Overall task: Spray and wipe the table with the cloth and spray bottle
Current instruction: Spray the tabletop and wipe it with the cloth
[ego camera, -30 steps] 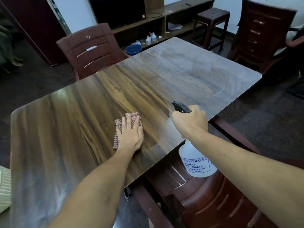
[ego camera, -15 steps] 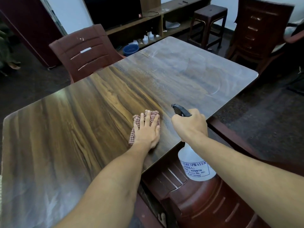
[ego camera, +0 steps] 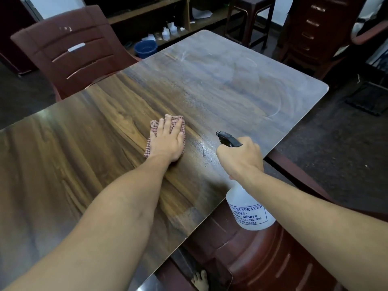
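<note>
checked cloth [ego camera: 155, 128] flat on wood table [ego camera: 88, 143] | clear spray bottle [ego camera: 249, 211] at near edge

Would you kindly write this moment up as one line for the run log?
left hand: flat on cloth | right hand: grips bottle, nozzle over table | droplets by nozzle

Both bare forearms reach forward from the bottom of the view. The left hand [ego camera: 167, 141] lies palm down, fingers straight and close together, pressing the cloth [ego camera: 178, 120] flat on the table [ego camera: 84, 133], well in from its edges. The right hand [ego camera: 239, 158], above the table's right edge, curls round the neck of the spray bottle [ego camera: 249, 208], knuckles up.
</note>
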